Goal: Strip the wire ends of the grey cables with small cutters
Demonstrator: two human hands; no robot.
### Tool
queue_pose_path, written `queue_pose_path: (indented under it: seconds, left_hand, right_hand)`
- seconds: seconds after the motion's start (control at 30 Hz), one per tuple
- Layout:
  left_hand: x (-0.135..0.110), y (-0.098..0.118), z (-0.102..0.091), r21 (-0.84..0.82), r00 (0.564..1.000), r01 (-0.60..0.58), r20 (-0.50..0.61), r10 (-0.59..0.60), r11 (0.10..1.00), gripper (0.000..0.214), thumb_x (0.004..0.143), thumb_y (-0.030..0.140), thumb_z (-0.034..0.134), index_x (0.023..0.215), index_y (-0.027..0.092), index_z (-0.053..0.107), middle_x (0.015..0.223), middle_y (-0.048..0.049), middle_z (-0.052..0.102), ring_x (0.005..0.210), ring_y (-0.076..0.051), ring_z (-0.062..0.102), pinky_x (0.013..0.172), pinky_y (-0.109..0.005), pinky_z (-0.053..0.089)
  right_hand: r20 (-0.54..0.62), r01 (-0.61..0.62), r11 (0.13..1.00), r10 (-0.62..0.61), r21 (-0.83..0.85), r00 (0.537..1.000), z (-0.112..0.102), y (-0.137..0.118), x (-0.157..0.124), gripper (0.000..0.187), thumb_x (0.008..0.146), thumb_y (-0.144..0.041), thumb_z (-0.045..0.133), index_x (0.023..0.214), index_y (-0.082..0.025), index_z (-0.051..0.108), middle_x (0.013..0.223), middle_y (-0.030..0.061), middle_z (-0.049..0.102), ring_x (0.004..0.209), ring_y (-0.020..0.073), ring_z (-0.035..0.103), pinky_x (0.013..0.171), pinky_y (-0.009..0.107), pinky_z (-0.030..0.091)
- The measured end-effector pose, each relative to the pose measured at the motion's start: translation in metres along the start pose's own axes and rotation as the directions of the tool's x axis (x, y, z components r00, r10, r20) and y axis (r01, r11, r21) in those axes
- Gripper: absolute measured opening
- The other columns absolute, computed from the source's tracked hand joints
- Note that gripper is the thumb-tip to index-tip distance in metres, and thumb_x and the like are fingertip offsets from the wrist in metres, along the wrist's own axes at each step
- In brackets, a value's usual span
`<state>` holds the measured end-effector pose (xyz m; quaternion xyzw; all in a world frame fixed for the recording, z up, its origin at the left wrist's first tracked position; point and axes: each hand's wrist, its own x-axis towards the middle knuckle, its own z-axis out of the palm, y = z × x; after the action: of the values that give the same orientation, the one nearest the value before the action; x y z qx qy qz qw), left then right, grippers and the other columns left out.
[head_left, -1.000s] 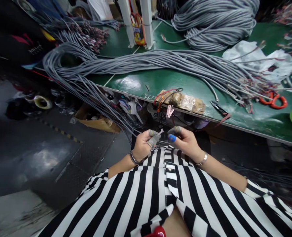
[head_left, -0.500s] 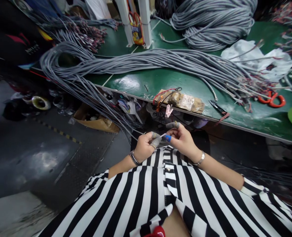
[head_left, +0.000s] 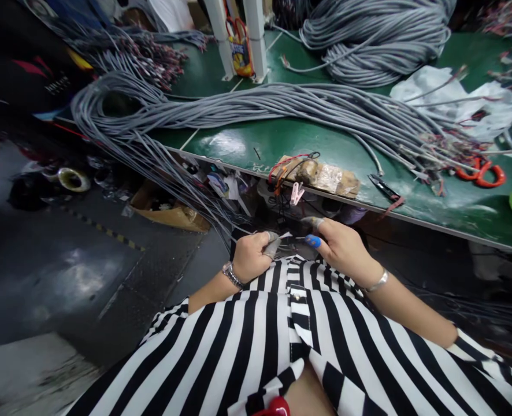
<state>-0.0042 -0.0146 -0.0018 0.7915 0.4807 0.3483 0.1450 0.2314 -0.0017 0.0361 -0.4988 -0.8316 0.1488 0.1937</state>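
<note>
In front of my striped shirt, my left hand (head_left: 254,254) is closed, thumb and finger in grey finger cots pinching a grey cable near its end. The pale cable tip (head_left: 285,235) pokes out to the right of the fingertips. My right hand (head_left: 340,245) is a short way to the right, with a blue cover on the thumb and a grey cot on the index finger. Its fingers are curled, and a thin strand (head_left: 300,238) shows at the thumb tip; what the fingers grip is too small to make out.
Grey cables (head_left: 256,107) lie across the green bench (head_left: 238,144) and hang over its front edge. Cutters (head_left: 385,188), red-handled scissors (head_left: 483,173) and a cardboard piece with a clothespin (head_left: 297,193) are along that edge. A cardboard box (head_left: 169,216) stands on the floor.
My right hand has moved away to the right from the cable tip, leaving a gap between the hands. My left hand has stayed nearly in place, pinching the cable.
</note>
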Motion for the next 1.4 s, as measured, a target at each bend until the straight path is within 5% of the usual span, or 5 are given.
queue_pose_path:
  seconds: [0.4, 0.9, 1.0, 1.23, 1.4]
  left_hand:
    - [0.002, 0.009, -0.004, -0.025, 0.995, 0.008, 0.104, -0.006, 1.000, 0.011, 0.080, 0.020, 0.058, 0.083, 0.017, 0.068, 0.071, -0.0030, 0.069, 0.065, -0.013, 0.064, 0.062, -0.023, 0.049]
    - [0.002, 0.010, -0.003, 0.002, 0.984, -0.035, 0.173, 0.034, 0.999, 0.011, 0.080, 0.022, 0.057, 0.076, 0.017, 0.066, 0.060, -0.0005, 0.061, 0.057, -0.011, 0.056, 0.056, -0.022, 0.041]
    - [0.003, 0.005, -0.004, -0.117, 0.967, -0.054, 0.241, 0.081, 0.992, 0.012, 0.081, 0.024, 0.057, 0.078, 0.017, 0.066, 0.065, -0.0020, 0.063, 0.060, -0.012, 0.058, 0.059, -0.023, 0.043]
    - [0.003, -0.001, -0.015, -0.526, 0.893, 0.304, 0.448, -0.045, 0.794, 0.026, 0.087, 0.037, 0.052, 0.086, 0.014, 0.063, 0.064, -0.0031, 0.063, 0.055, -0.011, 0.058, 0.055, -0.021, 0.047]
    - [0.001, 0.003, -0.004, -0.553, 0.878, 0.476, 0.340, -0.336, 0.684, 0.031, 0.084, 0.044, 0.055, 0.087, 0.014, 0.063, 0.060, -0.0015, 0.062, 0.047, -0.010, 0.056, 0.048, -0.020, 0.046]
  right_hand:
    - [0.144, 0.226, 0.929, -0.191, -0.292, 0.971, -0.003, -0.012, 0.000, 0.018, 0.084, -0.015, 0.052, 0.094, -0.019, 0.066, 0.076, 0.0040, 0.058, 0.069, 0.0154, 0.047, 0.062, 0.029, 0.029]
    - [0.099, 0.018, 0.979, -0.039, 0.203, 0.994, 0.008, -0.004, 0.015, 0.028, 0.081, -0.044, 0.058, 0.079, -0.016, 0.058, 0.071, 0.0029, 0.058, 0.062, 0.0131, 0.049, 0.057, 0.025, 0.034]
    - [0.227, -0.087, 0.853, -0.037, 0.514, 0.973, 0.014, -0.006, 0.022, 0.033, 0.080, -0.044, 0.059, 0.064, -0.016, 0.052, 0.060, -0.0016, 0.050, 0.056, 0.0091, 0.041, 0.053, 0.023, 0.031]
    - [0.550, -0.549, -0.030, 0.044, 0.835, 0.834, 0.035, 0.002, 0.027, 0.039, 0.068, -0.048, 0.070, 0.070, -0.018, 0.045, 0.054, -0.0083, 0.044, 0.039, 0.0015, 0.015, 0.038, 0.019, 0.009]
    - [0.377, -0.407, 0.258, 0.160, 0.876, 0.912, 0.038, -0.009, 0.016, 0.030, 0.078, -0.047, 0.060, 0.075, -0.018, 0.052, 0.060, -0.0040, 0.050, 0.043, 0.0047, 0.026, 0.041, 0.020, 0.022]
